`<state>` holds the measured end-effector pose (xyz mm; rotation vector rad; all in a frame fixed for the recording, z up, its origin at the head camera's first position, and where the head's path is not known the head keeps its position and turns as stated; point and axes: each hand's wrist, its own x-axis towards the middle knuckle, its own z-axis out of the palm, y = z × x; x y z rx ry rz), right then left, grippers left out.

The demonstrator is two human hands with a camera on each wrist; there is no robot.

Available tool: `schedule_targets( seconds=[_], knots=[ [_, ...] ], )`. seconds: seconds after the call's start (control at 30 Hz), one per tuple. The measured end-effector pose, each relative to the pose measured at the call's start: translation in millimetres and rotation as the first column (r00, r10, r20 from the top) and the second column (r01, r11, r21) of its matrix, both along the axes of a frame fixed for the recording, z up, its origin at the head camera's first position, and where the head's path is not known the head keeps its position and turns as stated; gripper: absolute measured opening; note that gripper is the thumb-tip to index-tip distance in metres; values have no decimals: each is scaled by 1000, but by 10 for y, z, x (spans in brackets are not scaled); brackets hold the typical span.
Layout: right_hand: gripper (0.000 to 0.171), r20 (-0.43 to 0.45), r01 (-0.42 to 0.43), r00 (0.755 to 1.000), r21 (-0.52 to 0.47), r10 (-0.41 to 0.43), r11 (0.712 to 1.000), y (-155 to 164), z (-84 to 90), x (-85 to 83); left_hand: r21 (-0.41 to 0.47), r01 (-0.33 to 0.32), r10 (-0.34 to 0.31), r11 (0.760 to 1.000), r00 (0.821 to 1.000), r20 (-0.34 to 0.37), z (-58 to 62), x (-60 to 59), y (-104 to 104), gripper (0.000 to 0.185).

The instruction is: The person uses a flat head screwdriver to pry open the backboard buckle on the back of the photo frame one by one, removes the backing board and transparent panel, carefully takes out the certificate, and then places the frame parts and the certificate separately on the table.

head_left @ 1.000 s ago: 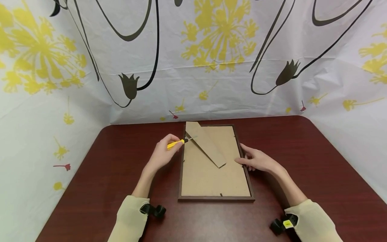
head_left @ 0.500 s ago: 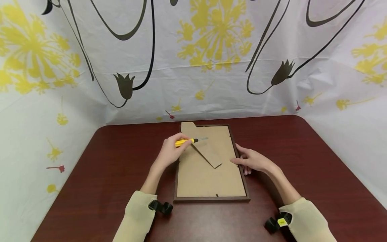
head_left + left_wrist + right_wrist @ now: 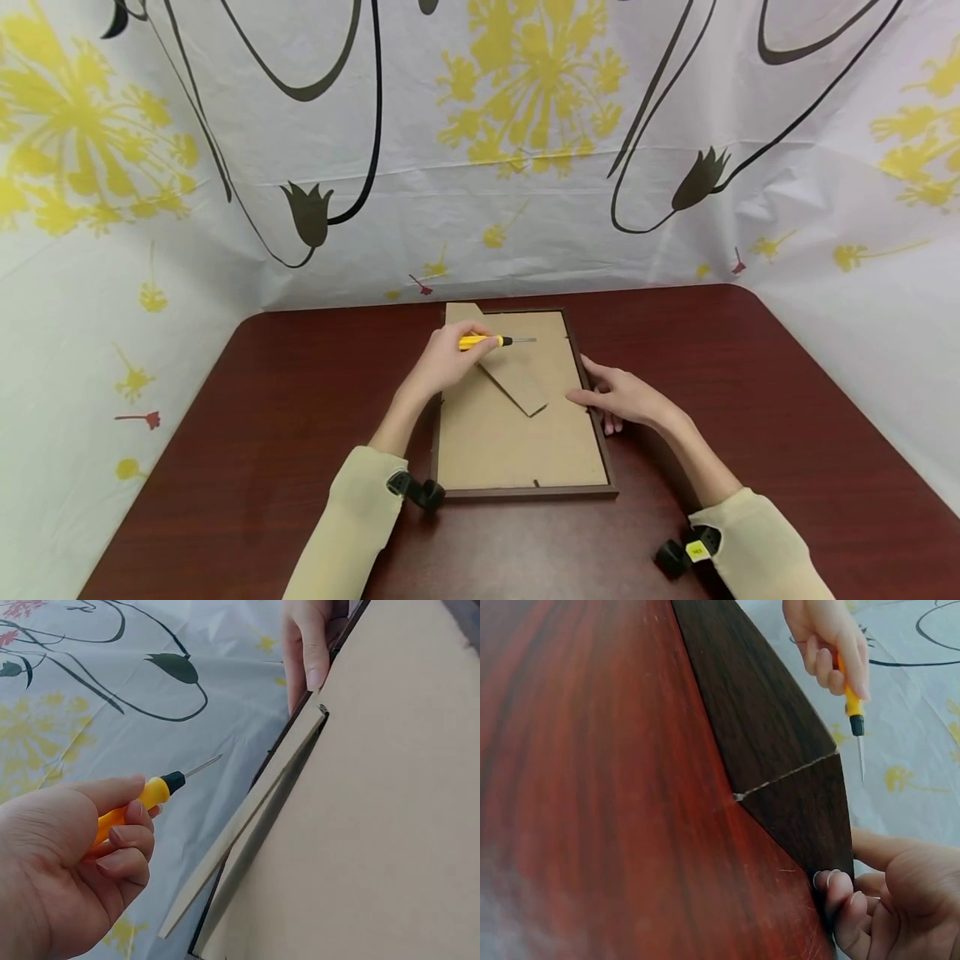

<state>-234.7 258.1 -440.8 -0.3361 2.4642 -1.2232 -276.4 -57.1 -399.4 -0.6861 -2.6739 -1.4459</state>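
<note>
A dark wooden picture frame [image 3: 603, 450] lies face down on the table, its brown cardboard back [image 3: 510, 442] up and its stand flap [image 3: 517, 379] raised. My left hand [image 3: 448, 358] grips a small yellow-handled screwdriver [image 3: 491, 341] above the frame's upper left part, tip pointing right. The left wrist view shows the screwdriver [image 3: 146, 799] beside the flap [image 3: 247, 817]. My right hand [image 3: 622, 398] holds the frame's right edge, fingers curled round it [image 3: 840, 900], thumb on the back.
The dark red table [image 3: 225, 467] has rounded far corners and stands against a white sheet [image 3: 525, 167] printed with yellow flowers and black lines. Bare tabletop stretches on both sides of the frame.
My left hand has carried the screwdriver rightward from the frame's left edge to over the cardboard back. The right hand has stayed on the frame's right edge.
</note>
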Motion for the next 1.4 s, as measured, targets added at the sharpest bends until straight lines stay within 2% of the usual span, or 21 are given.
schedule_targets(
  seconds=[0.27, 0.53, 0.83, 1.03, 1.23, 1.4],
  knots=[
    [90, 30, 11, 999, -2, -11, 1000, -5, 14, 1, -37, 49, -47, 998, 998, 52, 83, -154, 122, 24],
    [90, 51, -8, 999, -21, 9, 1000, -4, 67, 13, -50, 85, -80, 995, 992, 97, 106, -289, 271, 21],
    [88, 67, -12, 998, -33, 14, 999, 0, 74, 11, -93, 84, -70, 992, 987, 143, -8, -406, 418, 23],
    [88, 62, -12, 998, -34, 14, 999, -9, 58, 10, -74, 86, -76, 994, 990, 123, -105, -461, 500, 22],
    [88, 58, -12, 998, -42, 14, 999, -8, 58, 10, -65, 103, -95, 993, 989, 113, -144, -488, 591, 18],
    [89, 59, -13, 998, -38, 15, 999, 7, 44, 0, -73, 77, -70, 994, 993, 92, -177, -506, 651, 17]
  ],
)
